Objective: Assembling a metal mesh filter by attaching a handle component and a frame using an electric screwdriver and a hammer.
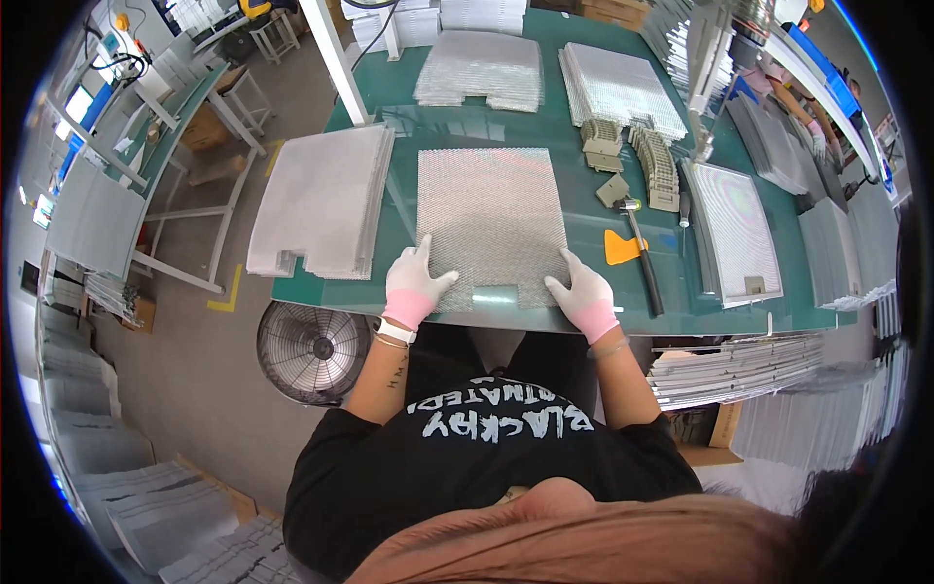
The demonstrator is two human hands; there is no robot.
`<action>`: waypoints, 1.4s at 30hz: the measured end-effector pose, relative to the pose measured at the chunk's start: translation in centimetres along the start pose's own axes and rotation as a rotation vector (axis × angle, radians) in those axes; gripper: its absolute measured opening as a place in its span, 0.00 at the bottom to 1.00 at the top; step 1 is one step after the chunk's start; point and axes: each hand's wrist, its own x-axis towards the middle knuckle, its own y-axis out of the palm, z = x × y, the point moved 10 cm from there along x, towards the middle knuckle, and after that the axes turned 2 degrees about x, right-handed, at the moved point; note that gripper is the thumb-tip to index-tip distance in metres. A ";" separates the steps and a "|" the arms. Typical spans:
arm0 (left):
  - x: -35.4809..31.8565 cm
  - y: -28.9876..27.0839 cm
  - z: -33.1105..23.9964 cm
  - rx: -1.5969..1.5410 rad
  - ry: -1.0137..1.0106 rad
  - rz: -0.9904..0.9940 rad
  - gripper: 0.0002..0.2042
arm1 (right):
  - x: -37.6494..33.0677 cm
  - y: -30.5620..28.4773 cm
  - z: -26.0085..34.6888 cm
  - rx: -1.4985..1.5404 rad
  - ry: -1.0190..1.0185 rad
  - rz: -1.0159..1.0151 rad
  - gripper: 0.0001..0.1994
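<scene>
A silvery metal mesh panel [492,209] with a notch in its near edge lies flat on the green tabletop in front of me. My left hand [414,284], in a white glove with a pink cuff, grips its left edge near the close corner, thumb on top and index finger along the side. At the opposite edge, my right hand [586,294], gloved the same way, holds the panel with its thumb over the mesh. The undersides of both hands' grips are hidden.
A white-sheet stack [321,200] sits left; mesh stacks [482,70] [623,88] lie farther back. To the right are beige plastic pieces [656,167], a hammer [644,258], an orange scraper [621,247], a screwdriver [684,209] and a framed panel [736,234]. A floor fan [316,350] stands lower left.
</scene>
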 end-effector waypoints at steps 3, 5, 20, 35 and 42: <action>-0.2 -0.5 -0.4 -0.045 0.000 -0.030 0.41 | 0.0 0.4 -0.1 -0.030 0.013 0.023 0.31; -0.2 -0.4 -0.5 -0.042 -0.009 -0.020 0.41 | 0.1 0.4 -0.3 -0.050 0.020 0.028 0.31; -0.7 -0.3 -3.2 0.183 0.251 0.144 0.36 | 13.4 -9.3 -9.4 -0.530 0.196 -0.257 0.32; -15.2 4.5 -13.3 -1.100 0.620 0.656 0.22 | 4.0 -17.5 4.0 2.738 -0.628 -0.067 0.11; -15.6 0.2 -26.3 -1.382 0.854 0.673 0.36 | -1.0 -17.8 9.5 3.160 -0.658 0.181 0.07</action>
